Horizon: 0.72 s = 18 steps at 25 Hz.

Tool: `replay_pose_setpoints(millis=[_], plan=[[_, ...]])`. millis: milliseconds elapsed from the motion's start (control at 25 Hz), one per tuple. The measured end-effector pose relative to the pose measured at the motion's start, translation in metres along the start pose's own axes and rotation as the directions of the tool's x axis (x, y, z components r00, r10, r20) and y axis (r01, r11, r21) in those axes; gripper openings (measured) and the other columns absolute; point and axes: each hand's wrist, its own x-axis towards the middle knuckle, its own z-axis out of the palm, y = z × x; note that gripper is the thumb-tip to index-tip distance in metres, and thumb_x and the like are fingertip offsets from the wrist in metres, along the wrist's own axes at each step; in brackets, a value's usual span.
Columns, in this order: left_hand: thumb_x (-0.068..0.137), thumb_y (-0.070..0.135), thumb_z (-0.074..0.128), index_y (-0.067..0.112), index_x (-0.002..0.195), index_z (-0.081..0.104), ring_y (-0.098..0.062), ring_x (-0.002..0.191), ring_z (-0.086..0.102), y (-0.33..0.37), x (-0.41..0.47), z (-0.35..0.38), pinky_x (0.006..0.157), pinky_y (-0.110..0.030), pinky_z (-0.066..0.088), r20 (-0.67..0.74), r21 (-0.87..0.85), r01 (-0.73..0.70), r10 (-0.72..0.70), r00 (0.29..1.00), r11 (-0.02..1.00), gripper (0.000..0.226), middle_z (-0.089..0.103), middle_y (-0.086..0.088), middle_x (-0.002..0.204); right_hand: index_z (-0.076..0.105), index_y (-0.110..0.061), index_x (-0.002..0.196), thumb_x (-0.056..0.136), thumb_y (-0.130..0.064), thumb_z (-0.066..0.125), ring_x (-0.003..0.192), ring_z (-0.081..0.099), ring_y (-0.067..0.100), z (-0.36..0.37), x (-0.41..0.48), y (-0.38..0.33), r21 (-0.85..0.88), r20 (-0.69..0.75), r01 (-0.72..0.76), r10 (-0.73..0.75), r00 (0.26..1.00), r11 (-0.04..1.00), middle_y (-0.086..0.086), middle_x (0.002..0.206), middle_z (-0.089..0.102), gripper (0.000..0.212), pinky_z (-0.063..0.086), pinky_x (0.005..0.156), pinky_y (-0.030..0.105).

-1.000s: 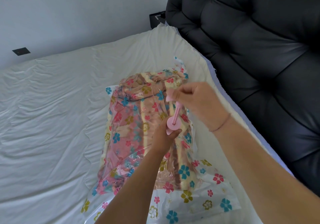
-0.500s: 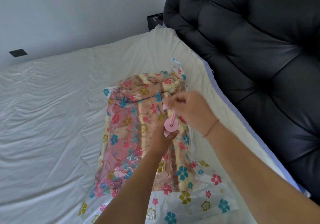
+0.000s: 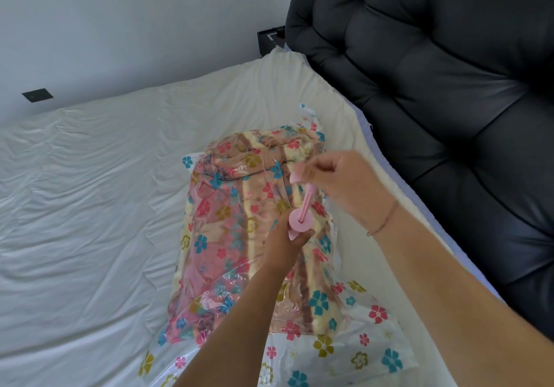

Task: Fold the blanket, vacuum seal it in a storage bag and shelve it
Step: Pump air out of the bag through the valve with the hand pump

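Two bare hands hold a pink hand pump (image 3: 300,221) at ctr frame, above a clear flower-print storage bag (image 3: 344,341) that lies on a bed w/ a wrinkled white sheet (image 3: 90,206). The L hand (image 3: 284,244), reaching up from the bottom edge, has its fingers wrapped round the pump's barrel, which it mostly hides; where the pump meets the bag can't be made out. The R hand (image 3: 338,182), entering from lower right w/ a thin bracelet (image 3: 385,221) at the wrist, pinches the pump's handle just above, a stretch of pink rod showing between handle and barrel cap. The folded blanket (image 3: 227,236), striped in pink, cream and brown, sits inside the bag, filling it from mid-frame toward the lower ctr; plastic wrinkles over the fabric. The bag's near end lies flat on the sheet at lower right. A black tufted headboard (image 3: 434,86) fills the upper right; a pale wall (image 3: 120,11) w/ a dark plate (image 3: 37,95) takes the upper left, and a black box (image 3: 271,40) shows at the headboard's left edge.
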Motion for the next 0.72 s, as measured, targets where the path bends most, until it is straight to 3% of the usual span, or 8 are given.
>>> replay_pose_setpoints(millis=[80,160,280,400,520,600,640,720], plan=[[0.082,0.019,0.073,0.019,0.113,0.059,-0.005,0.089,0.059,0.0,0.0,0.002,0.073,-0.014,0.041,0.017,0.043,-0.015,0.015,1.0,0.999,0.034,0.064,0.011,0.1,0.076,-0.015,0.076,0.081,-0.038,0.072,0.079,0.062,0.035,0.019,-0.001,0.039,-0.21,0.036,-0.149,0.16,0.986,0.966,0.021,0.082,0.068,0.024,0.051,0.079,0.046],[0.084,0.021,0.071,0.015,0.113,0.06,0.005,0.081,0.055,0.001,-0.002,0.002,0.066,-0.008,0.039,0.024,0.091,-0.021,0.018,1.0,0.996,0.032,0.061,0.015,0.094,0.075,-0.012,0.081,0.082,-0.039,0.07,0.087,0.064,0.032,0.03,-0.005,0.057,-0.322,0.077,-0.235,0.273,0.959,0.917,0.018,0.088,0.069,0.028,0.051,0.079,0.043],[0.082,0.018,0.072,0.029,0.111,0.057,-0.001,0.091,0.058,0.001,-0.002,0.0,0.075,-0.013,0.042,-0.003,0.015,-0.024,0.024,1.0,1.0,0.035,0.063,0.016,0.099,0.076,-0.009,0.079,0.082,-0.039,0.07,0.071,0.062,0.024,0.012,-0.002,0.018,-0.246,0.044,-0.126,0.141,0.989,0.961,0.02,0.082,0.069,0.03,0.048,0.069,0.034],[0.081,0.019,0.073,0.034,0.112,0.052,-0.012,0.1,0.058,0.0,0.002,-0.003,0.086,-0.023,0.045,0.009,0.019,-0.022,0.022,1.0,1.0,0.041,0.063,0.012,0.104,0.076,-0.012,0.076,0.081,-0.04,0.07,0.074,0.065,0.018,-0.009,-0.001,-0.023,-0.001,-0.024,0.025,-0.025,0.999,1.0,0.016,0.08,0.071,0.029,0.051,0.076,0.031],[0.081,0.019,0.073,0.027,0.112,0.058,-0.006,0.091,0.059,0.001,0.0,-0.001,0.079,-0.019,0.044,0.023,0.048,-0.036,0.035,0.999,0.998,0.036,0.063,0.014,0.098,0.073,-0.015,0.072,0.082,-0.036,0.072,0.067,0.059,0.018,0.012,-0.007,0.018,-0.113,0.019,-0.114,0.117,0.993,0.987,0.011,0.07,0.066,0.023,0.051,0.069,0.031],[0.083,0.022,0.072,0.019,0.112,0.061,0.007,0.079,0.053,0.001,-0.003,0.002,0.068,-0.007,0.039,0.035,0.136,-0.058,0.054,0.998,0.989,0.031,0.059,0.019,0.091,0.071,-0.016,0.075,0.082,-0.038,0.071,0.078,0.063,0.023,0.032,-0.014,0.052,-0.262,0.064,-0.266,0.291,0.954,0.928,0.007,0.077,0.067,0.023,0.055,0.079,0.039],[0.083,0.022,0.071,0.018,0.112,0.061,0.009,0.079,0.052,0.001,-0.004,0.002,0.067,-0.006,0.039,0.025,0.135,-0.053,0.05,0.998,0.989,0.031,0.059,0.019,0.092,0.073,-0.015,0.078,0.082,-0.038,0.071,0.078,0.063,0.021,0.033,-0.014,0.054,-0.265,0.058,-0.281,0.306,0.95,0.923,0.005,0.077,0.067,0.024,0.055,0.079,0.039],[0.082,0.02,0.073,0.021,0.115,0.059,-0.001,0.089,0.058,0.001,-0.001,-0.001,0.073,-0.01,0.041,-0.003,0.053,-0.032,0.032,0.999,0.998,0.036,0.064,0.013,0.101,0.075,-0.011,0.081,0.081,-0.036,0.072,0.067,0.058,0.014,0.02,-0.008,0.03,-0.203,0.036,-0.173,0.184,0.982,0.964,0.007,0.07,0.065,0.025,0.049,0.068,0.03]])
